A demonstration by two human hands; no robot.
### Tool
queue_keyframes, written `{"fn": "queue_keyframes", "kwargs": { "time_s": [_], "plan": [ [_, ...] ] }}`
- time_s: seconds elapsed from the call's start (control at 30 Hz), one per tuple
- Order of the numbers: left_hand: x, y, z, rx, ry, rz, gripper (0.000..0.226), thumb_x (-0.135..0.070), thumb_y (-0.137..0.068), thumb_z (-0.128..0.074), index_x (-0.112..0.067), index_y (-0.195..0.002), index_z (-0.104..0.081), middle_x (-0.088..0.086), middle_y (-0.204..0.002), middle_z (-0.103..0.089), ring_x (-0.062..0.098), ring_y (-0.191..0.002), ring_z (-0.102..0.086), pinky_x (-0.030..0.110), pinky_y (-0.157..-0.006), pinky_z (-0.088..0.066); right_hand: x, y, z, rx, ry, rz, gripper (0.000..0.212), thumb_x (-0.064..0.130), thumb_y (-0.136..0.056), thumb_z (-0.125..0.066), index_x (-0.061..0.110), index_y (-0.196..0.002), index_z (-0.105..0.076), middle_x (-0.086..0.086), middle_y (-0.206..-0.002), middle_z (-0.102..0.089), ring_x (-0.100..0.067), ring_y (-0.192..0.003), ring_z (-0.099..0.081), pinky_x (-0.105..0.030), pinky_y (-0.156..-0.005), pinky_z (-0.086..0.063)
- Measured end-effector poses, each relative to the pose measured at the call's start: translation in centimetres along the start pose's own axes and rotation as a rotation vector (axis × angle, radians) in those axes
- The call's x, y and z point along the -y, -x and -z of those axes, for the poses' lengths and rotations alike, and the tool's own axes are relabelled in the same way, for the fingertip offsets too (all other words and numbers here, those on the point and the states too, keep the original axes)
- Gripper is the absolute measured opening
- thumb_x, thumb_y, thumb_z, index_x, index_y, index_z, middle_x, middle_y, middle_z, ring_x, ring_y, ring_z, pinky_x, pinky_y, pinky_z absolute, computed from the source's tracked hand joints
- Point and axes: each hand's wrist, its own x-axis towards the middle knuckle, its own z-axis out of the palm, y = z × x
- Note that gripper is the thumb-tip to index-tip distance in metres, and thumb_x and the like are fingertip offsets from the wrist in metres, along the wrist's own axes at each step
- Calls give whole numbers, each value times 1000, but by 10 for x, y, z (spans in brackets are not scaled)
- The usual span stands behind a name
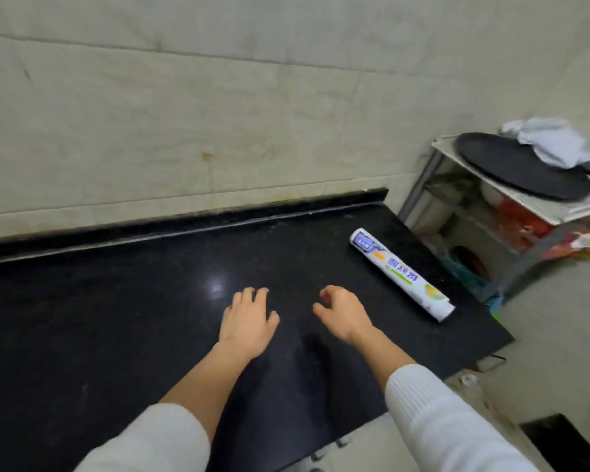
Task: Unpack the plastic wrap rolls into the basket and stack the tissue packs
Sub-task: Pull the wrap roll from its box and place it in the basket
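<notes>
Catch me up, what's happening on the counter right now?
A person in white sleeves has both hands out over the black countertop, and neither holds anything. The left hand lies flat, fingers spread; the right hand is loosely curled. One plastic wrap roll, still in its printed wrapper, lies on the counter to the right of the right hand, near the counter's right edge and untouched. No basket or tissue packs are in view. Beside the counter stands a shelf rack with a dark round tray and a crumpled cloth on top.

Both hands empty: left hand (247, 323) flat, right hand (344, 315) loosely curled.
</notes>
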Motion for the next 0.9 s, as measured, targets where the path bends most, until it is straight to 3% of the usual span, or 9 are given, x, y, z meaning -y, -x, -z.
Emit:
{"fn": "queue_keyframes", "kwargs": {
  "time_s": [0.2,0.37,0.53,0.73,0.9],
  "plan": [
    [-114,-56,-96,112,74,103,55,-40,-97,-41,-18,-146,-31,7,-151,-32,26,-137,-29,42,-106,-37,-143,-69,70,-49,144,-48,46,33,-87,-60,9,-125,-54,-12,-130,-56,-29,-123,-49,-39,-100,-43],
    [-144,-77,-137,106,-71,168,60,-44,-99,-33,-21,-152,-19,11,-161,-14,28,-147,-15,45,-116,-22,-206,-124,106,-112,386,-35,56,38,-85,-59,12,-133,-44,-8,-135,-45,-30,-123,-39,-44,-96,-39],
    [-143,-79,-153,36,-126,209,61,-48,-98,-32,-25,-153,-19,8,-161,-17,26,-146,-18,46,-114,-21,-225,-154,100,46,344,-77,61,40,-83,-61,10,-132,-38,-11,-131,-47,-30,-122,-42,-45,-96,-40],
    [-141,-74,-160,104,-79,245,62,-53,-98,-16,-33,-153,5,1,-164,8,21,-150,5,41,-120,-3,-229,-160,90,75,296,-50,59,31,-81,-65,6,-126,-37,-14,-126,-47,-31,-116,-46,-42,-94,-44],
    [-140,-85,-137,216,53,237,62,-53,-99,-25,-32,-154,-6,0,-163,1,24,-148,-2,45,-118,-10,-205,-157,85,143,107,-35,52,33,-80,-69,10,-117,-42,-11,-121,-51,-27,-107,-54,-34,-81,-45]
  ]
}}
